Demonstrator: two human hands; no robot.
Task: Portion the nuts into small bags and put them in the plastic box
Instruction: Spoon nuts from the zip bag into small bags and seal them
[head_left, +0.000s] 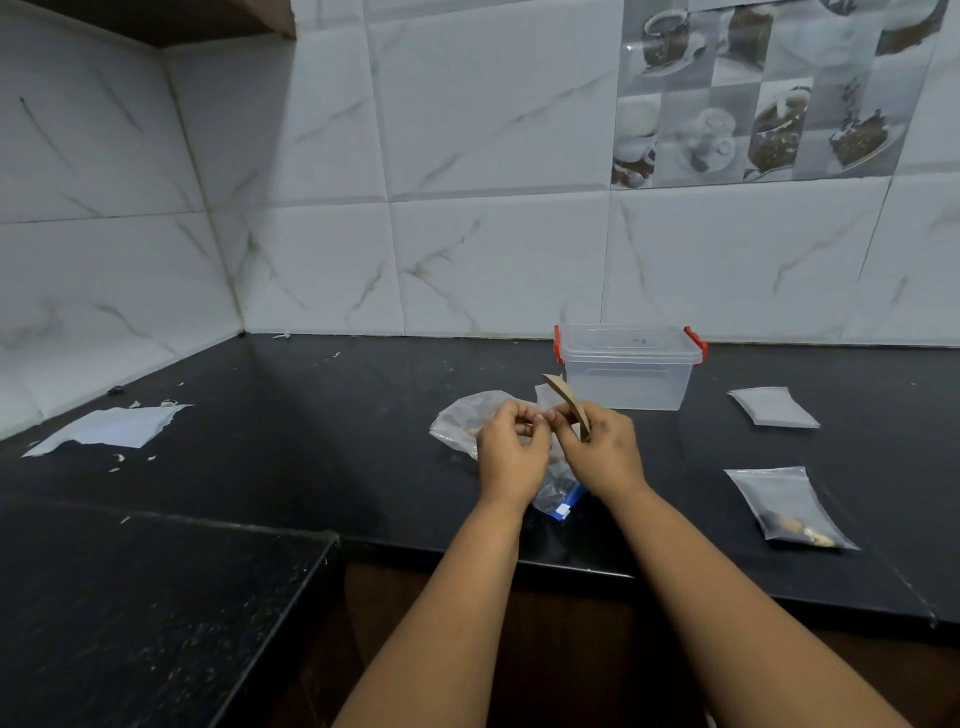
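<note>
While both hands pinch small bag (558, 491) near counter edge (571, 564), right hand (602, 449) fingers grip spoon (569, 405); left hand (511, 452).

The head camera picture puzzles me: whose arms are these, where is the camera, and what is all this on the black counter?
No machine here: these are a person's two bare arms, filmed by one wide-angle camera worn on the head, looking forward and down.

The left hand and right hand meet over a small clear zip bag and pinch at it. The right hand also grips a brown wooden spoon. Behind the hands lies a crumpled clear bag.

On the black counter stands a clear plastic box with red clips, its lid on. To the right lie a filled bag with nuts at one end and, further back, a flat bag that looks empty. Far left lies torn white paper with scraps around it.
</note>
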